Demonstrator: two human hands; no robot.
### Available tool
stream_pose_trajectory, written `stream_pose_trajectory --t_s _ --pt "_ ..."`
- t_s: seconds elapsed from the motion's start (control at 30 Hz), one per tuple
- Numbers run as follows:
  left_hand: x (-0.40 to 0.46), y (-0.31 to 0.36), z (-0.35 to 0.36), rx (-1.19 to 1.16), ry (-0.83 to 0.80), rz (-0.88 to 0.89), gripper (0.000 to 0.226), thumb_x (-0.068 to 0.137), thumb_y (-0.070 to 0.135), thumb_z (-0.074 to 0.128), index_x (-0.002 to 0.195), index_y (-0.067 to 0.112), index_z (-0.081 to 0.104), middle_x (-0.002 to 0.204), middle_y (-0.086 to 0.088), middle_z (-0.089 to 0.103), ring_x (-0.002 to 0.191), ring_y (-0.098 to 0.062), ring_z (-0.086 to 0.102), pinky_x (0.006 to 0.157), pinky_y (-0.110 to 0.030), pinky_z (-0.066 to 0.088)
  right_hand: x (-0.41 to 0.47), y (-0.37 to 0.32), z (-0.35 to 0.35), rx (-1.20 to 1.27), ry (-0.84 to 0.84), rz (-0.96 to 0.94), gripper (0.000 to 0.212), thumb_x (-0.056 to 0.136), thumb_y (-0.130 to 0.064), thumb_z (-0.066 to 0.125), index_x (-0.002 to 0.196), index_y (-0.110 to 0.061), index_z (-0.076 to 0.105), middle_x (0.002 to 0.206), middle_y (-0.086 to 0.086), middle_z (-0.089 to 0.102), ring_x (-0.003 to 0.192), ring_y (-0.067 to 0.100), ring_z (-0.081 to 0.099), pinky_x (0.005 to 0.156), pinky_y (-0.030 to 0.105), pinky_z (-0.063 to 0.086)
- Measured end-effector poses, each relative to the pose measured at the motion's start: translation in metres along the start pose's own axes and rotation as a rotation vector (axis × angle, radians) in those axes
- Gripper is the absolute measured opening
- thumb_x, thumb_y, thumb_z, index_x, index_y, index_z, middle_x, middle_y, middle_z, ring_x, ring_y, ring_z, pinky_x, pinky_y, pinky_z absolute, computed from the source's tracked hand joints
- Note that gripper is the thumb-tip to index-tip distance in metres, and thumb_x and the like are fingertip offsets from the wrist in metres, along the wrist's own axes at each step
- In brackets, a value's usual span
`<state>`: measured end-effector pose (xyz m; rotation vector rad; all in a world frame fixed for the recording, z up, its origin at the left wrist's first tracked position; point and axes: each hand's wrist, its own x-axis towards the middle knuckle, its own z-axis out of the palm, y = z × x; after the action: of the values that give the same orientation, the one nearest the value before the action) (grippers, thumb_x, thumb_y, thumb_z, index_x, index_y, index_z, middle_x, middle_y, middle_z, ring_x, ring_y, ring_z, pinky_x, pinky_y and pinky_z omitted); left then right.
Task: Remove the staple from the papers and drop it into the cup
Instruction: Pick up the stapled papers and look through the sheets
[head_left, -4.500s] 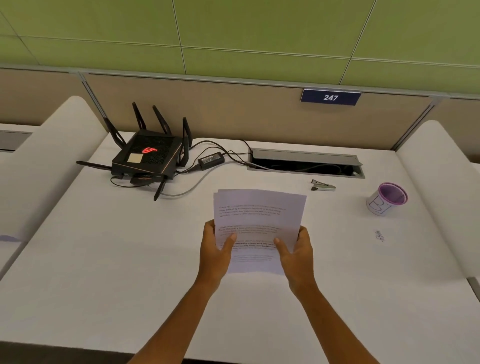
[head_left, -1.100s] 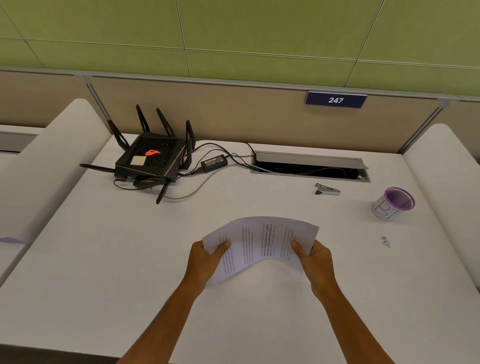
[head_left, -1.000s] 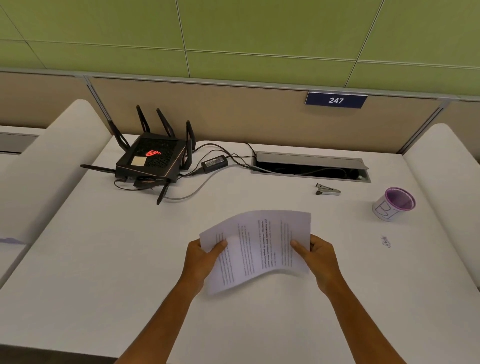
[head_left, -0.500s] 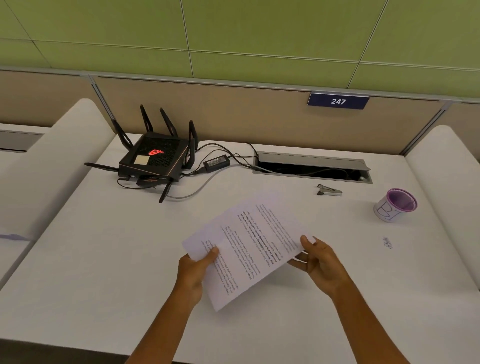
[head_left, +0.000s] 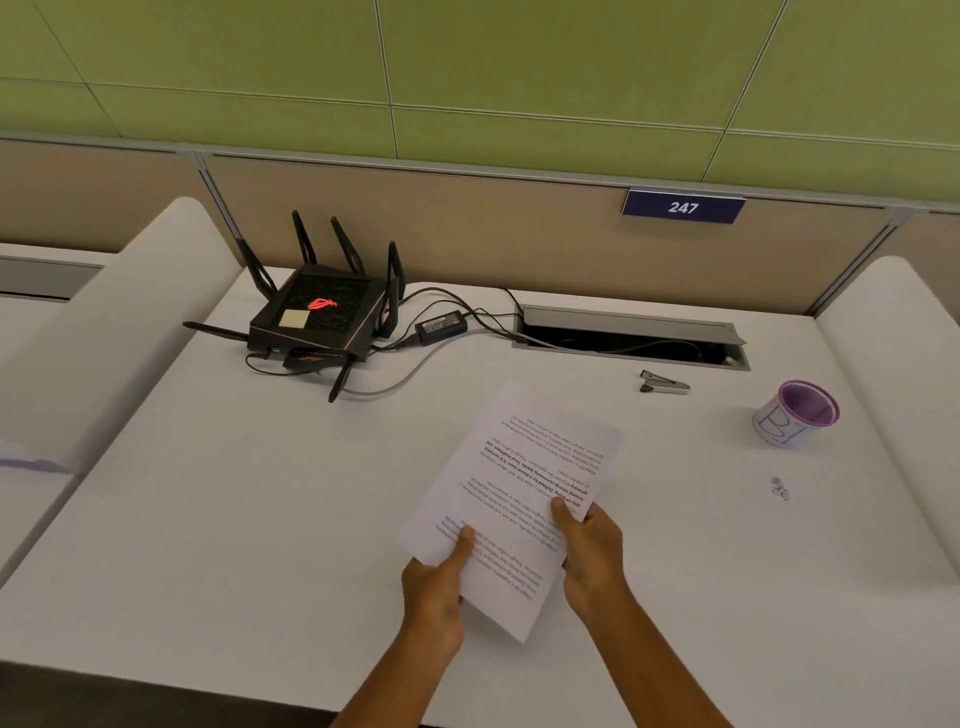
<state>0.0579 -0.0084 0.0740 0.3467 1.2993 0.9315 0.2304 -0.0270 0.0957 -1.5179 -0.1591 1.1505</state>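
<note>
While both hands, left (head_left: 434, 584) and right (head_left: 592, 553), pinch the papers' (head_left: 514, 499) near edge above the desk (head_left: 208, 519), the thin sheets look light and floppy, best gripped by a corner, with the cup (head_left: 795, 413) far right.

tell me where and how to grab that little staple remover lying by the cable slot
Best pinched across its two long flat sides near the middle. The staple remover lies flat on the desk, long axis running left-right, dark jaw end to the left, so coming from above with thumb on the near side and fingers on the far side suits it. The right hand is nearer, but it now holds the papers.
</note>
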Motion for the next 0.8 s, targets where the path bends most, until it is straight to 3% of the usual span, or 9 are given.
stream_pose_trajectory --t_s 0.2,0.37,0.53,0.63,0.8 --pt "0.010 0.028 -0.023 0.157 -0.140 0.042 0.030 0.093 0.028 0.075 0.123 0.020 0.074 0.113 -0.003 0.081 0.109 -0.026 0.073 0.084 -0.040 0.062 0.012 -0.023 -0.013 -0.104 -0.005 -0.052 0.029 0.097 -0.018 0.071 0.126 -0.020 0.070 0.118 0.000 0.077 0.107 0.023 0.073 0.094 0.049 0.061" --pt "0.022 0.066 -0.011 0.429 -0.283 0.146 0.031 0.093 0.031 0.076 0.122 0.021 0.072 0.115 -0.001 0.080 0.103 -0.021 0.077 0.078 -0.031 0.061 0.016 -0.045 -0.017 -0.255 -0.071 -0.124 0.020 0.097 -0.021 0.071 0.117 -0.024 0.072 0.110 -0.002 0.079 0.095 0.020 0.078 0.084 0.045 0.065" --pt "0.026 0.095 0.031 0.544 -0.375 0.275 0.036 0.089 0.029 0.082 0.123 0.023 0.072 0.115 0.007 0.080 0.105 -0.017 0.077 0.092 -0.039 0.063 0.007 -0.060 -0.011 -0.256 -0.132 -0.219 0.017 0.097 -0.019 0.070 0.113 -0.025 0.074 0.104 -0.005 0.081 0.087 0.017 0.079 0.073 0.037 0.065" --pt "0.022 0.104 0.050 0.483 -0.389 0.344 0.029 0.091 0.023 0.080 0.120 0.020 0.076 0.110 0.001 0.082 0.099 -0.020 0.079 0.083 -0.036 0.065 0.003 -0.063 -0.011 -0.241 -0.136 -0.285 0.019 0.097 -0.019 0.071 0.115 -0.024 0.074 0.105 -0.006 0.080 0.091 0.019 0.078 0.076 0.039 0.066" --pt "0.013 0.103 0.060 0.436 -0.358 0.446 0.021 0.092 0.021 0.079 0.113 0.023 0.079 0.101 0.007 0.083 0.088 -0.011 0.078 0.072 -0.022 0.062 0.004 -0.060 -0.015 -0.193 -0.077 -0.356 0.021 0.095 -0.016 0.072 0.116 -0.020 0.076 0.104 -0.007 0.080 0.093 0.018 0.075 0.072 0.028 0.063"
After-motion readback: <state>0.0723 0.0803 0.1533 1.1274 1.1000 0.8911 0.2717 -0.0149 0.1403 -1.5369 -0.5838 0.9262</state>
